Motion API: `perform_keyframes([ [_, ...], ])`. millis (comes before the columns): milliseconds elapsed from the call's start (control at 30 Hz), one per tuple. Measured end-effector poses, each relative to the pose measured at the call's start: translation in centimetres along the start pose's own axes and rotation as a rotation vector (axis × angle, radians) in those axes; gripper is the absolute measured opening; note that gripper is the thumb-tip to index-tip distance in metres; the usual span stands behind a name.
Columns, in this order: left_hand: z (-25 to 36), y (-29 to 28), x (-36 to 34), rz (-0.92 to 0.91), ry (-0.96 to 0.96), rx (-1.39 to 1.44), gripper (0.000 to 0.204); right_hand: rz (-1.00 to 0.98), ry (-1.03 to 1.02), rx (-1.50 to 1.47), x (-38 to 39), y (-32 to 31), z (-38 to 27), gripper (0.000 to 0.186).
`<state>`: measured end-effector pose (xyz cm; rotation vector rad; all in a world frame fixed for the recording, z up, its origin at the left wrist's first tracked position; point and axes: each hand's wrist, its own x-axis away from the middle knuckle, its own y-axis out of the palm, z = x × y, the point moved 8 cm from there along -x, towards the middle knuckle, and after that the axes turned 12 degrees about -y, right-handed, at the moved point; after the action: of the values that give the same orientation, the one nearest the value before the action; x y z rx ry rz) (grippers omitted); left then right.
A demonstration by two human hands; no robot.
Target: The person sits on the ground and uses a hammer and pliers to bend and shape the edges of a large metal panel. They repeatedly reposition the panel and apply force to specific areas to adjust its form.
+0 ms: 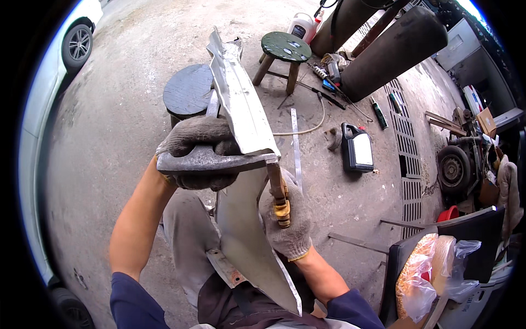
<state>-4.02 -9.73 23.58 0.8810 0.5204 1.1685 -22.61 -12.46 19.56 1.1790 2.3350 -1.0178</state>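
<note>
A white sheet-metal car panel (241,104), creased and torn at its far end, stands upright before me, its pale curved lower part (236,219) reaching down between my legs. My left hand (200,134), in a grey knit glove, is closed round a thick grey metal bar tool (211,162) lying across the panel. At the bar's right end is a brown piece (275,178) with a ridged yellow section (282,212). Gloved as well, my right hand (287,230) is closed round this piece beside the panel's right edge. Its fingers are partly hidden.
Beyond the panel are a dark round stool (188,90) and a green-topped stool (286,47). Large gas cylinders (394,52) lean at the back right. A black jug (358,148) and a steel ruler (296,145) are on the floor. A white car (46,109) stands left.
</note>
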Motion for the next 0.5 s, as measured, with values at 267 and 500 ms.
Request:
perform_keyframes([
  [267, 0.0, -1.2, 0.7, 0.305, -0.063, 0.144, 0.019, -0.041, -0.018, 0.024, -0.5, -1.1, -1.5, 0.049],
  [500, 0.0, -2.7, 0.9, 0.282, -0.026, 0.096, 0.021, -0.056, -0.038, 0.022, 0.3, -2.8, -2.5, 0.048],
])
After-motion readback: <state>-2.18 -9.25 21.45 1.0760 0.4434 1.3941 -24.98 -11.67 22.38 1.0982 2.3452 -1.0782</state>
